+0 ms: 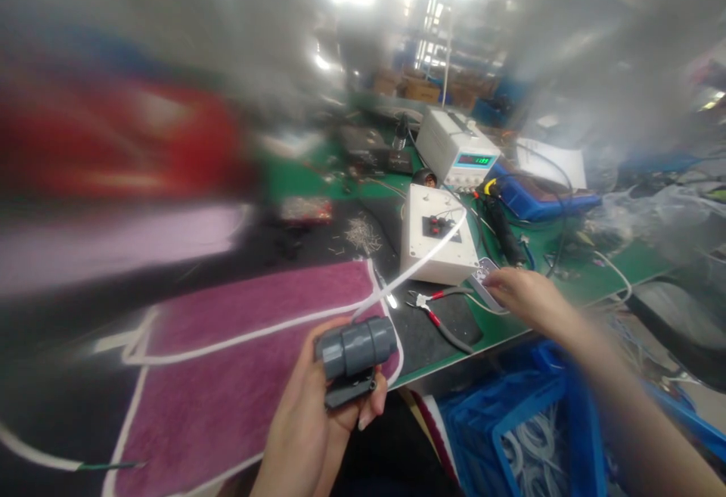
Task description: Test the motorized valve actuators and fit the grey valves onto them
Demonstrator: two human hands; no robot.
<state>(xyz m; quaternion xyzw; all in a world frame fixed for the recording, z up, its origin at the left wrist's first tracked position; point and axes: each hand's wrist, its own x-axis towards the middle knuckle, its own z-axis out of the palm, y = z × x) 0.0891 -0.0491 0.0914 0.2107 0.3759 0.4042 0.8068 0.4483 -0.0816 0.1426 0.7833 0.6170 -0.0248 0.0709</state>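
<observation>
My left hand [334, 399] is wrapped round a grey cylindrical plastic connector [357, 347] with a dark flap-like piece below it. The connector is held above a purple cloth [227, 391] with white edging. A white cable [420, 264] runs just behind the connector and up across the front of a white box [439, 236]; where it ends is unclear. My right hand [519, 293] reaches into a small tray [485, 278] of small metal parts, fingers bent down together. What they pinch, if anything, is hidden. Red-handled cutting pliers [439, 315] lie between the hands.
A power supply [459, 149] with a lit display stands behind the white box. Loose metal pins [363, 234] are heaped on the black mat. A yellow-and-black tool [502, 225] lies to the right. Below the table edge is a blue crate [482, 436] with coiled clear tubing.
</observation>
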